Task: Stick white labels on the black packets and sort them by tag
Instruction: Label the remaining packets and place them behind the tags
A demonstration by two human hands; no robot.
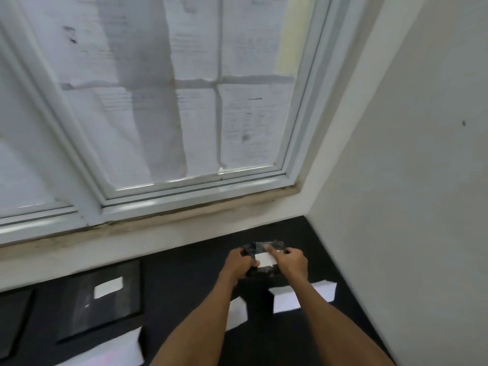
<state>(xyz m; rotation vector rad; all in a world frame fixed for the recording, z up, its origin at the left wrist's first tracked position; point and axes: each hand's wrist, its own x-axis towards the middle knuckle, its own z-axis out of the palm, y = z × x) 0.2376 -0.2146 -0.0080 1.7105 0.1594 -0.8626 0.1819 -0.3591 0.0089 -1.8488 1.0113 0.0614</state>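
Observation:
A small black packet (264,247) wrapped in shiny plastic is held above the dark table, near the right wall. A white label (264,259) lies on its top face. My left hand (239,264) grips the packet's left edge. My right hand (291,261) rests at its right side, with the index finger stretched out and pressing on the label's upper right corner. To the left, a flat black packet (101,299) with a white label (108,287) on it lies on the table.
White paper sheets (303,294) lie under my forearms and at the bottom left (111,350). Another black packet (13,318) shows at the left edge. A window sill (158,231) runs behind the dark table (179,281), and a white wall (396,207) closes the right side.

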